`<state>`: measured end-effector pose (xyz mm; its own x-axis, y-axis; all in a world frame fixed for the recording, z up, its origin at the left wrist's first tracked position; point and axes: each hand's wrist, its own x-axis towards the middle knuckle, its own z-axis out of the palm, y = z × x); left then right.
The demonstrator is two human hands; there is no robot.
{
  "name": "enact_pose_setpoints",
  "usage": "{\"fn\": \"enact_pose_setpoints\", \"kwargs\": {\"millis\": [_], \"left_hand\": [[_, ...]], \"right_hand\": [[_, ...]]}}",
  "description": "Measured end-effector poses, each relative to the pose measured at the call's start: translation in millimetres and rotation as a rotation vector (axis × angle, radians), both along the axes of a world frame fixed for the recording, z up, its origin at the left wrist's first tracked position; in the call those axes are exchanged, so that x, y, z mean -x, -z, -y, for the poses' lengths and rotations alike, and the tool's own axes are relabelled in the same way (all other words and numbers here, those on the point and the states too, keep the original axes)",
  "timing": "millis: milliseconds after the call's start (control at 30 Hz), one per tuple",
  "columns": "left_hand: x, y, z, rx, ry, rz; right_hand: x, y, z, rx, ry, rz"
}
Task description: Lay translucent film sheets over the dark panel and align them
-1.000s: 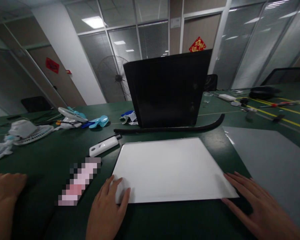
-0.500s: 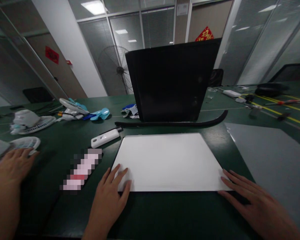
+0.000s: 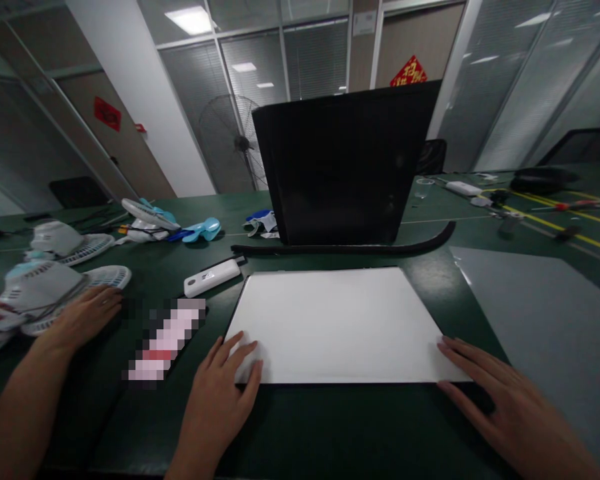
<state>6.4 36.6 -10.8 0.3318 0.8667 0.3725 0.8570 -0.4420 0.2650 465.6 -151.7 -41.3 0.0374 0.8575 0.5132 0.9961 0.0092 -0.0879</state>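
Observation:
A flat white rectangular panel (image 3: 330, 327) with a thin dark left edge lies before me on the green table. My left hand (image 3: 220, 387) rests on its front left corner, fingers spread over the white surface and the thumb near the front edge. At the front right corner, my right hand (image 3: 495, 393) touches the panel with stretched fingertips, its thumb lying along the front edge. Both hands are open. Behind the panel a black curved strip (image 3: 340, 250) lies across the table, and past it stands a large black panel (image 3: 350, 167), leaning slightly.
To the right lies a grey sheet (image 3: 545, 313). A white handheld device (image 3: 213, 277) and a pixelated pink item (image 3: 167, 340) lie left of the panel. Farther left, another person's hand (image 3: 90, 313) touches a white fan-like appliance (image 3: 45, 287). A clear cup (image 3: 423, 187) stands behind.
The other person's hand and the white appliance have moved right, into fuller view. My right fingers have shifted slightly left on the panel's edge; my left hand has stayed nearly still.

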Motion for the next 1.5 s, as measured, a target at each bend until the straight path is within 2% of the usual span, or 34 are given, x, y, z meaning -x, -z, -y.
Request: {"fn": "enact_pose_setpoints", "kwargs": {"millis": [467,700,900,1100,1233,1500], "left_hand": [[7,-7.2,7,0.027,0.021,0.023],[3,-4.1,4,0.022,0.033,-0.045],[4,-0.9,2,0.017,0.037,-0.050],[3,0.3,1,0.012,0.008,-0.023],[3,0.0,1,0.038,0.000,-0.008],[6,4.6,0,0.023,0.008,-0.057]], "right_hand": [[0,-2.5,10,-0.054,-0.033,-0.100],[-2,-2.3,2,0.013,-0.080,-0.049],[-7,8.3,0,0.025,-0.018,0.015],[0,-2.5,-4,0.101,-0.040,0.083],[1,-3.2,-3,0.112,-0.008,0.047],[-5,11.8,1,0.170,0.074,-0.073]]}}
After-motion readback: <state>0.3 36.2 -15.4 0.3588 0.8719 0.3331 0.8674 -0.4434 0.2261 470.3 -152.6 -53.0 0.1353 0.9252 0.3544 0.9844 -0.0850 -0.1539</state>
